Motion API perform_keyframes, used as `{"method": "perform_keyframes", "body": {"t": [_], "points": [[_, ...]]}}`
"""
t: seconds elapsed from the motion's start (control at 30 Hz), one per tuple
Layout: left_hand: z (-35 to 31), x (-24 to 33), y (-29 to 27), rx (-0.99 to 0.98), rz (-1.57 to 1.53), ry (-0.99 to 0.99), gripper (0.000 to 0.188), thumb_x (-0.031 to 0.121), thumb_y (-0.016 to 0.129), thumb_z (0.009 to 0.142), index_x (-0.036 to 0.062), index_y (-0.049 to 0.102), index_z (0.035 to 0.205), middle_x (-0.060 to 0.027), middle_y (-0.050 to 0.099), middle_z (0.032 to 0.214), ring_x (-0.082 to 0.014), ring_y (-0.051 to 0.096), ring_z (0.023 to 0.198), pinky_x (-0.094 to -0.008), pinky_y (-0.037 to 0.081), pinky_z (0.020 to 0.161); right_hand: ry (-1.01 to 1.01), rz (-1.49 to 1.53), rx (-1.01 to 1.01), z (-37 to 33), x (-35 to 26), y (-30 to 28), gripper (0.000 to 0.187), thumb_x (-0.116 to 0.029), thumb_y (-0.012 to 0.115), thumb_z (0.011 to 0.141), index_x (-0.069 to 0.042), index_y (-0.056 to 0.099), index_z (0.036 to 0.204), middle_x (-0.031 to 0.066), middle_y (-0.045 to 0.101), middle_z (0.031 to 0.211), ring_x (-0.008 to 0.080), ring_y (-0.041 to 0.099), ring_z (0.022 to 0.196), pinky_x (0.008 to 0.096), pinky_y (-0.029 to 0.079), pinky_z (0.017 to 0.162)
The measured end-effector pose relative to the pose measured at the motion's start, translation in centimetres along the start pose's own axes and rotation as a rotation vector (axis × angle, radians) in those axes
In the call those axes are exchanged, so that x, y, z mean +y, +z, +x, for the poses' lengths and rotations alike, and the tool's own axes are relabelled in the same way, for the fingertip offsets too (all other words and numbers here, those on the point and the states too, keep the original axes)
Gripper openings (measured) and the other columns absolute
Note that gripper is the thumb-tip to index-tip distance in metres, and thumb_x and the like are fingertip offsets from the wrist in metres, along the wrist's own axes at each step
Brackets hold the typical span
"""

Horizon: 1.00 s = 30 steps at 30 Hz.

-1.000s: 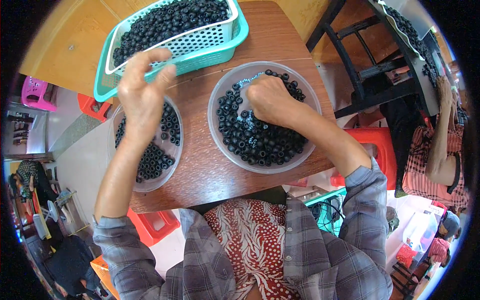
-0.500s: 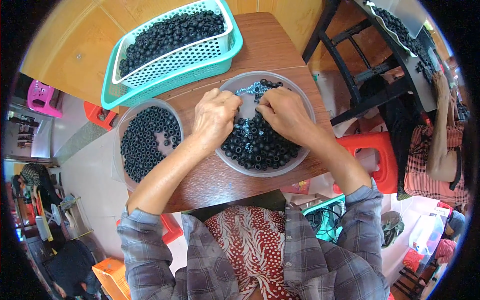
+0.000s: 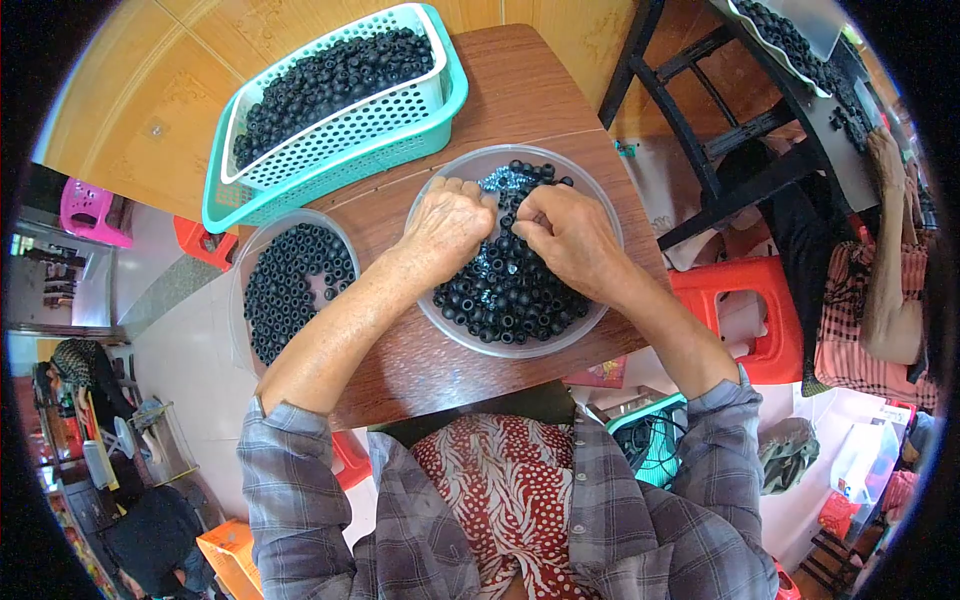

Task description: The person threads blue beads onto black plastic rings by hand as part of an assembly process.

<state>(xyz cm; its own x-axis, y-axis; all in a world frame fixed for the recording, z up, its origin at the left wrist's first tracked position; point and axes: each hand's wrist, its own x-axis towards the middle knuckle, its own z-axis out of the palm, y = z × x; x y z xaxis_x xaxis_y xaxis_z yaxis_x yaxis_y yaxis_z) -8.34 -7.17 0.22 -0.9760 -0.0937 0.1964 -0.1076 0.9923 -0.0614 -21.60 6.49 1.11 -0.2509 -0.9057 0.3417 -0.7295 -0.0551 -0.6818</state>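
Both of my hands are over a round translucent bowl [image 3: 447,333]. Many small black ring-shaped pieces [image 3: 510,305] lie in it, with shiny pale-blue bits [image 3: 508,180] among them. My left hand [image 3: 450,225] is closed at the bowl's left side, its fingertips turned away from view. On the right, my right hand [image 3: 568,238] pinches with thumb and forefinger, close to a small black piece. Whatever sits between the fingers of either hand is too small or hidden to make out.
Left of the bowl stands another clear tub [image 3: 352,240] of black rings. A white basket [image 3: 340,125] heaped with black pieces sits inside a turquoise basket [image 3: 456,100] behind. A red stool [image 3: 690,290] and another person's arm [image 3: 890,270] are at the right.
My left hand has shifted slightly; my right hand stays pinched over the bowl. The table and containers appear moved a little left in the picture.
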Motion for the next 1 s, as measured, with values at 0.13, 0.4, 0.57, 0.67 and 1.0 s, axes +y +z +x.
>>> {"method": "perform_keyframes", "body": {"t": [0.13,0.4,0.57,0.67,1.0], "points": [[-0.2,0.3,-0.5,-0.011,0.0,-0.065,0.01,0.007,0.063,0.066,0.0027,0.063,0.075,-0.0143,0.062,0.076,-0.0288,0.06,0.08,-0.0383,0.044,0.073,-0.008,-0.005,-0.033,-0.3,0.0,-0.2,0.011,-0.009,0.062,0.076,-0.003,0.053,0.076,0.0138,0.057,0.073,0.0339,0.054,0.075,0.0446,0.041,0.067],[-3.1,1.4,-3.6,0.211,-1.405,-0.72,0.018,-0.006,0.066,0.071,-0.0014,0.063,0.088,-0.0049,0.064,0.081,-0.0117,0.059,0.067,-0.0233,0.048,0.063,-0.079,0.13,0.06,-1.0,-0.8,0.1,0.01,-0.004,0.065,0.077,-0.001,0.062,0.086,0.0096,0.059,0.077,0.0218,0.056,0.071,0.032,0.044,0.063],[-4.9,3.2,-4.2,0.415,-2.06,-0.835,0.017,-0.008,0.061,0.075,-0.0041,0.062,0.091,-0.0103,0.064,0.084,-0.0168,0.063,0.07,-0.0265,0.052,0.067,-0.083,0.248,0.122,-0.8,-3.8,0.5,0.007,-0.007,0.062,0.077,-0.002,0.061,0.082,0.0117,0.06,0.075,0.029,0.058,0.074,0.0381,0.045,0.066],[-5.2,4.3,-3.6,0.48,-2.116,-0.852,0.018,-0.008,0.059,0.077,-0.0051,0.061,0.094,-0.0112,0.064,0.086,-0.0183,0.064,0.071,-0.0277,0.053,0.068,-0.12,0.206,0.148,-0.9,-4.4,1.2,0.006,-0.006,0.062,0.076,-0.002,0.061,0.081,0.0111,0.06,0.075,0.0278,0.058,0.073,0.0375,0.045,0.065],[-6.8,5.5,-2.4,0.553,-2.292,-0.875,0.02,0.003,0.063,0.082,-0.003,0.059,0.102,-0.0113,0.064,0.091,-0.0201,0.063,0.08,-0.0348,0.052,0.076,-0.062,0.414,0.126,-1.5,-4.8,2.0,0.007,-0.003,0.062,0.075,-0.001,0.062,0.082,0.0102,0.06,0.075,0.0254,0.058,0.073,0.0348,0.045,0.066]]}}
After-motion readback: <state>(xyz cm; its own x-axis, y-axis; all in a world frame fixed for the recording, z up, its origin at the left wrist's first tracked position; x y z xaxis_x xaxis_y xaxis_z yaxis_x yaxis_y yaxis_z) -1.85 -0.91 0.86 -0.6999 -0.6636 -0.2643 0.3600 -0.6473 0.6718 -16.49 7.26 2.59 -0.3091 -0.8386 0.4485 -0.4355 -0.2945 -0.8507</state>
